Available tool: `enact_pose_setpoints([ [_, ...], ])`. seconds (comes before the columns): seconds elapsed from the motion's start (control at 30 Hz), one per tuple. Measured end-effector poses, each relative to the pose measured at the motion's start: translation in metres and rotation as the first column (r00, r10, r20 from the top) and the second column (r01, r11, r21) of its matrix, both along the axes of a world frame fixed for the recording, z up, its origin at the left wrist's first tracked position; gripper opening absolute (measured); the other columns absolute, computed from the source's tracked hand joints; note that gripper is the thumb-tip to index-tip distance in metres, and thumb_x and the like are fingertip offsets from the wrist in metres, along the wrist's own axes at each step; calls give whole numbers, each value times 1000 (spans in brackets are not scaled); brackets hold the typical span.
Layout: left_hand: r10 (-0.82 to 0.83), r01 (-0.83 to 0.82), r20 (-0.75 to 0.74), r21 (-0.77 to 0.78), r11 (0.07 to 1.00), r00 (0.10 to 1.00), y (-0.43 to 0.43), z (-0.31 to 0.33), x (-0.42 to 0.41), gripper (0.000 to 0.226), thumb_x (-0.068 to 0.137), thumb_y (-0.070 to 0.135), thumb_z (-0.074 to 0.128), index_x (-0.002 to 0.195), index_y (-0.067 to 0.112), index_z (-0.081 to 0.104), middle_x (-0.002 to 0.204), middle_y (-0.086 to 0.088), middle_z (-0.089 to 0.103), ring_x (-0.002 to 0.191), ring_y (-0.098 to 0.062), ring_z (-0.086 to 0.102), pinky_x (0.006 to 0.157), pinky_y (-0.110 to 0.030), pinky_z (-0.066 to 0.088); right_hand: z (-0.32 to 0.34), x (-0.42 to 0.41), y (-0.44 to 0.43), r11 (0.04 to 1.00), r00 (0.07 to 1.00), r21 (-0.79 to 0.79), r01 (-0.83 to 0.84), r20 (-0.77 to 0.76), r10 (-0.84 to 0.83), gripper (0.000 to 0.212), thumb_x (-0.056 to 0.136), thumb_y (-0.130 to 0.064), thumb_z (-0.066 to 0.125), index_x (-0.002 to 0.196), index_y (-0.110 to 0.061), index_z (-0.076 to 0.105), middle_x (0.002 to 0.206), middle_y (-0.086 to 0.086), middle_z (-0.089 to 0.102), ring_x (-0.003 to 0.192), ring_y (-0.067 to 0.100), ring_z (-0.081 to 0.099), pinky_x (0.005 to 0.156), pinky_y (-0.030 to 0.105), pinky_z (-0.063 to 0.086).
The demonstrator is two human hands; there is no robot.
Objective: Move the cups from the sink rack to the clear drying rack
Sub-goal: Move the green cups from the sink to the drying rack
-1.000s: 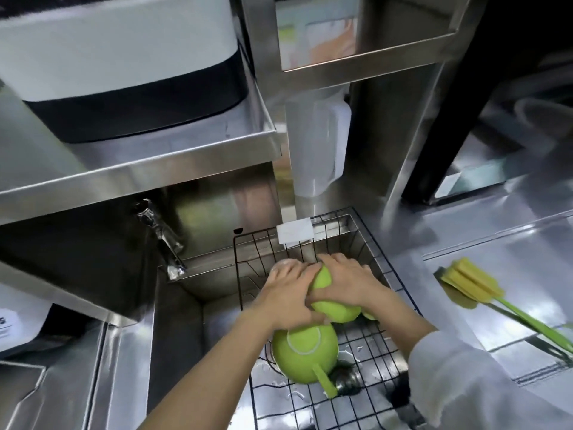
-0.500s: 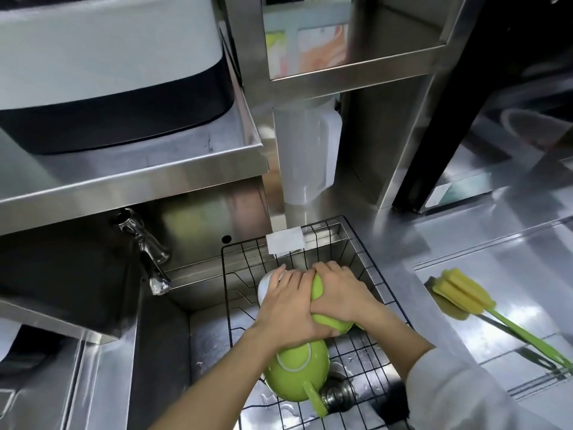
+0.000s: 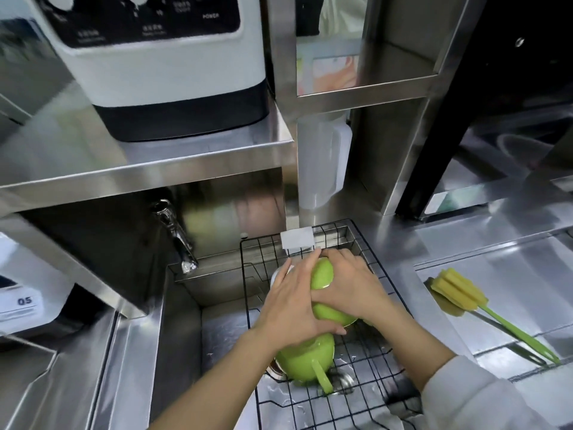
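Both hands clasp one green cup (image 3: pixel 324 276), upside down, over the black wire sink rack (image 3: pixel 376 358). My left hand (image 3: pixel 291 305) covers its left side and my right hand (image 3: pixel 350 287) grips its right side. A second green cup (image 3: pixel 305 363) with a handle lies upside down in the rack just below my left hand. A pale cup edge (image 3: pixel 276 276) shows behind my left fingers. No clear drying rack can be seen.
The rack sits in a steel sink (image 3: pixel 217 336) with a tap (image 3: pixel 175 234) at the left. A steel shelf carries a white-and-black machine (image 3: pixel 161 66). A translucent jug (image 3: pixel 322 162) stands behind the rack. A yellow sponge brush (image 3: pixel 459 296) with a green handle lies on the right counter.
Both hands kept their hold on the green cup and it rose slightly. The camera tilted up, showing more of the shelf and machine.
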State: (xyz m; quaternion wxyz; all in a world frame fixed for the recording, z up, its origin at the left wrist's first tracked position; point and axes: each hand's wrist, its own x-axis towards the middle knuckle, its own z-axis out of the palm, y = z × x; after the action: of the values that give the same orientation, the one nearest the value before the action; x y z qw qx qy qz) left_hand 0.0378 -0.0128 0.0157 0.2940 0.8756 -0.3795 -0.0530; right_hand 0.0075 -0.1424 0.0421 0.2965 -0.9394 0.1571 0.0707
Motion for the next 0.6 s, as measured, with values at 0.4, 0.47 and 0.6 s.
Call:
enact_pose_setpoints([
  [0.4,36,-7,145,-191,982,989,54,26,-24,121,48,41,87,140,4,17,140,1,28,136,10,0,112,-14,-6,35,-17,50,993,991,115,0,136,-16,80,61,-56,65,130,-26,37,133,-1,42,124,24,38,101,48,37],
  [0.47,23,18,234,-173,985,972,61,37,-24,117,49,41,87,137,-4,24,140,-15,38,138,-19,24,117,-31,6,42,-21,53,984,976,171,-53,218,15,81,63,-51,71,132,-26,36,133,-3,41,125,20,37,103,40,35],
  [0.6,-22,130,436,-220,967,900,68,59,-25,105,56,40,84,131,-4,26,132,-27,45,133,-33,33,114,-45,19,60,-37,42,933,940,322,-163,338,47,96,50,-57,77,133,-36,33,124,-21,38,114,-4,41,90,11,33],
])
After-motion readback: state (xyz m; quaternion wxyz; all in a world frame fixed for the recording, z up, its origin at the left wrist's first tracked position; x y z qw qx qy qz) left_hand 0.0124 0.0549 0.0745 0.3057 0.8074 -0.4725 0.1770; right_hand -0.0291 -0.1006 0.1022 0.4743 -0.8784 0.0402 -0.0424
